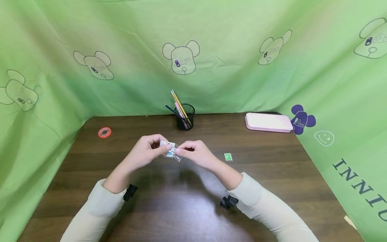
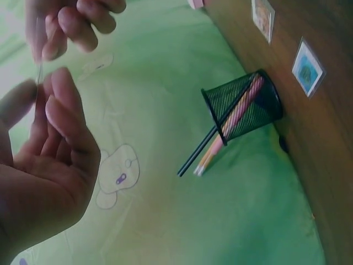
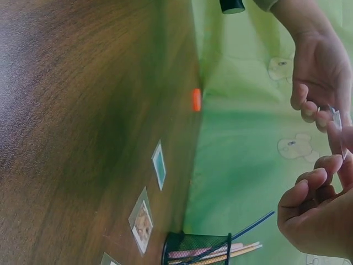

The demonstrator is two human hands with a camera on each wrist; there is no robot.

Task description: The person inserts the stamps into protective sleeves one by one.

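Note:
Over the middle of the table, a small picture card [image 1: 170, 150] in a clear plastic sleeve [image 1: 177, 157] is held between both hands. My left hand [image 1: 148, 151] pinches the card with thumb and fingers. The sleeve's right side is pinched by my right hand [image 1: 198, 154]. In the left wrist view the held piece shows only as a thin edge. A small sleeved card with a green picture [image 1: 228, 157] lies to the right of the right hand. Flat on the wood are also a blue picture card [image 2: 308, 68] and a brownish one [image 3: 142, 226], both hidden in the head view.
A black mesh cup [image 1: 185, 122] with pencils stands at the back. To the left lies a red-orange tape roll [image 1: 104, 132]; at the back right, a pink case [image 1: 268, 122]. Green printed cloth [image 1: 217, 90] hangs behind the table [image 1: 181, 215].

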